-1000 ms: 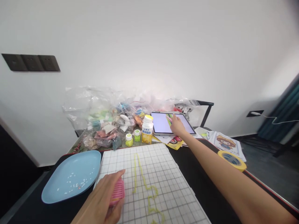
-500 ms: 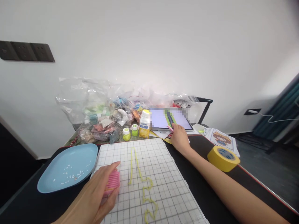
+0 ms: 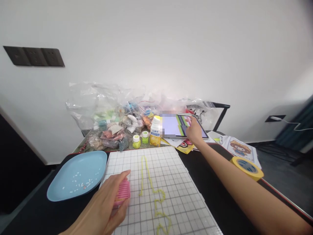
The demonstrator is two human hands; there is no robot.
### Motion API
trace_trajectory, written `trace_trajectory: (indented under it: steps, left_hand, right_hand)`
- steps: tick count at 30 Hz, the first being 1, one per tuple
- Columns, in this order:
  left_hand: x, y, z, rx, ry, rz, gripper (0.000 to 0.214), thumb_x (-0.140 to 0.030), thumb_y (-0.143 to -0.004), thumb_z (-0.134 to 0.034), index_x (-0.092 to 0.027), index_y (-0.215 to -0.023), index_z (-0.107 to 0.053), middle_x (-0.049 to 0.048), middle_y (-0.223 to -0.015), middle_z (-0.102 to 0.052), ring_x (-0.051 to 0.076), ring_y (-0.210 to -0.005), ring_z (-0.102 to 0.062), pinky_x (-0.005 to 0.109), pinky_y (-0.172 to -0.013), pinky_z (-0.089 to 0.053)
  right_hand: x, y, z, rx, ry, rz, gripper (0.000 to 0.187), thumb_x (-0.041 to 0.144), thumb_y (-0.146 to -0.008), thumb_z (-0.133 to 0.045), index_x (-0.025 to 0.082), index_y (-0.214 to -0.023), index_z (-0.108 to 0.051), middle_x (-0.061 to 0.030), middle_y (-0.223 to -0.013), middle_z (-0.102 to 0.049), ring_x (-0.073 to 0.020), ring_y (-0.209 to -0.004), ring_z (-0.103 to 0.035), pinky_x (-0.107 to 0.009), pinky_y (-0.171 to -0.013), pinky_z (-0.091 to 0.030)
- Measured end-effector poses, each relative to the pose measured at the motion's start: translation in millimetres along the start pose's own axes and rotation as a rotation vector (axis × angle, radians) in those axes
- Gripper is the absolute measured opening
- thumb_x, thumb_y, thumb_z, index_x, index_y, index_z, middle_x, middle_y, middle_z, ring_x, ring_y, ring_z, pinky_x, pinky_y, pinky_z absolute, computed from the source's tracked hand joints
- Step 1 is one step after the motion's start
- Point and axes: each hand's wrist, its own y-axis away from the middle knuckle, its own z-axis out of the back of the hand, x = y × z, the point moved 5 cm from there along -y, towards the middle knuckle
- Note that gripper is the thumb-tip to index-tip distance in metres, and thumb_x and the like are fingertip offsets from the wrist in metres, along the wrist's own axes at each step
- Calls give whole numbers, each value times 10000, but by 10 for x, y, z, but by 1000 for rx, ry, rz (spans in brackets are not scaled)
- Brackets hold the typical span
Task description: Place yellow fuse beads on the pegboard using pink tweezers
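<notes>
My left hand (image 3: 110,199) is wrapped around a small pink ridged tray (image 3: 123,191), holding it on the left part of a white gridded board (image 3: 168,176). On the board, a thin yellow-green line, apparently of tiny beads (image 3: 149,173), runs up to a point, down again and into wavy curves. My right hand (image 3: 194,130) is at the tablet (image 3: 170,125), fingers closed on a slim pink tool (image 3: 188,120) whose kind I cannot make out. The tablet's screen shows a green and dark gridded pattern, partly hidden by this hand.
A blue plate (image 3: 61,179) with scattered white bits lies left. Behind the board stand two small jars (image 3: 136,142) and a yellow-capped bottle (image 3: 155,132). Plastic bags of coloured material (image 3: 111,133) crowd the back. A yellow tape roll (image 3: 246,168) sits right, under my forearm.
My right hand has moved up and right from the tablet's lower edge to over its screen. The pattern on the screen looks larger. My left hand stays on the pink tray; the view has shifted slightly.
</notes>
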Motion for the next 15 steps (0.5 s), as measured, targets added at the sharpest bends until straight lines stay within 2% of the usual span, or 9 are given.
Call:
trace_trajectory:
  steps: [4, 7, 11, 15]
  left_hand:
    - [13, -9, 14, 59, -57, -82, 527, -243, -957, -467, -309, -1443, -277, 95, -1345, -590, 282, -1195, -616, 390, -909, -582]
    - [39, -11, 33, 38, -82, -94, 532, -247, -951, -481, -298, -1445, -292, 98, -1357, -584, 284, -1200, -613, 381, -912, -581]
    - [50, -18, 31, 7, -49, -84, 501, -250, -942, -497, -305, -1418, -348, 73, -1309, -612, 268, -1164, -637, 376, -914, -579]
    - [67, -26, 45, -45, -11, -13, 438, -274, -948, -479, -313, -1380, -414, 52, -1300, -611, 259, -1169, -628, 367, -916, -577]
  right_hand:
    - [-28, 314, 25, 16, -7, 7, 343, 358, -944, -583, 178, -1234, -558, -86, -1226, -590, -215, -1027, -617, -427, -855, -538]
    - [-11, 516, 36, 56, 5, 55, 324, 356, -948, -576, 186, -1223, -567, -85, -1235, -588, -211, -1032, -614, -424, -863, -535]
    - [-5, 618, 68, 97, 52, 86, 327, 356, -945, -580, 181, -1221, -568, -86, -1232, -590, -215, -1038, -612, -430, -869, -532]
    - [-6, 636, 77, 121, 114, 83, 341, 358, -942, -586, 176, -1229, -562, -87, -1234, -588, -221, -1046, -610, -441, -874, -529]
